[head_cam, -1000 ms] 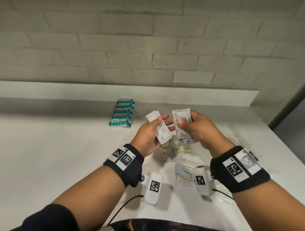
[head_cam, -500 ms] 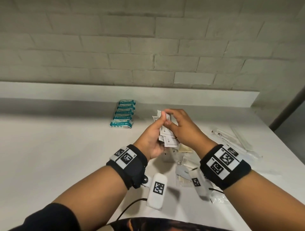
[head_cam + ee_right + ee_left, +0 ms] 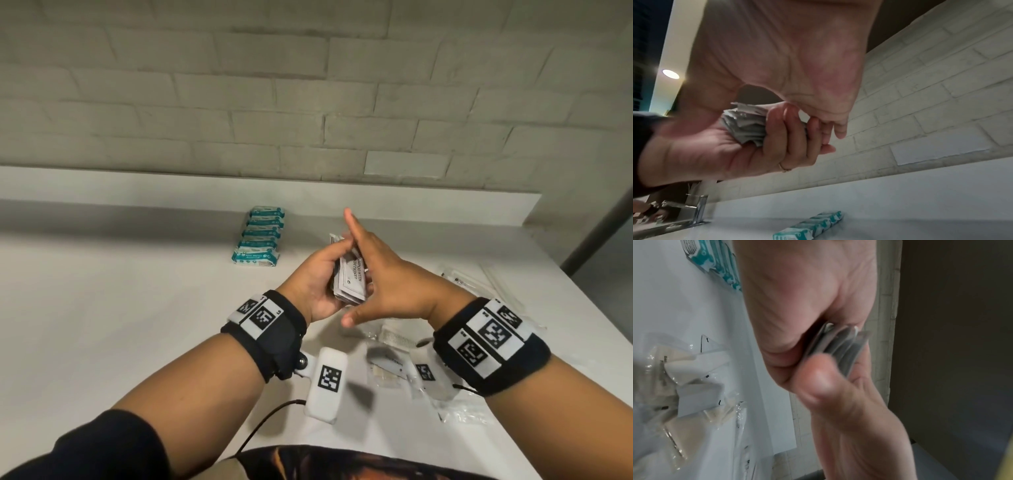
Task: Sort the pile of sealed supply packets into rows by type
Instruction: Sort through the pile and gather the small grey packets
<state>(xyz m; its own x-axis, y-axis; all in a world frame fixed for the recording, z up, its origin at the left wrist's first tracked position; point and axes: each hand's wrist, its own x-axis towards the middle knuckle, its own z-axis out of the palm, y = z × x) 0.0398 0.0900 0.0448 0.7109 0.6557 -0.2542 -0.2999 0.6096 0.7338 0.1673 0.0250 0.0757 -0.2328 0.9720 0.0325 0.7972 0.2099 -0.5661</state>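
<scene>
My left hand (image 3: 320,274) grips a small stack of white sachets (image 3: 349,282), held upright above the white counter (image 3: 120,308). The sachets' edges show in the left wrist view (image 3: 836,344) and the right wrist view (image 3: 746,128). My right hand (image 3: 373,274) lies flat against the stack's right side, fingers straight, thumb pointing down. A row of several teal-and-white packets (image 3: 260,238) lies at the back of the counter, also seen in the right wrist view (image 3: 809,225). The remaining pile of clear and white packets (image 3: 394,359) lies under my right wrist.
Long clear-wrapped sticks (image 3: 479,284) lie at the counter's right side near its edge. A raised ledge (image 3: 137,192) and brick wall (image 3: 308,102) bound the back. A tap (image 3: 698,209) shows far left in the right wrist view.
A second ago each hand held a sachet apart. They came together; now the left hand holds the whole stack and the right hand has flattened against it.
</scene>
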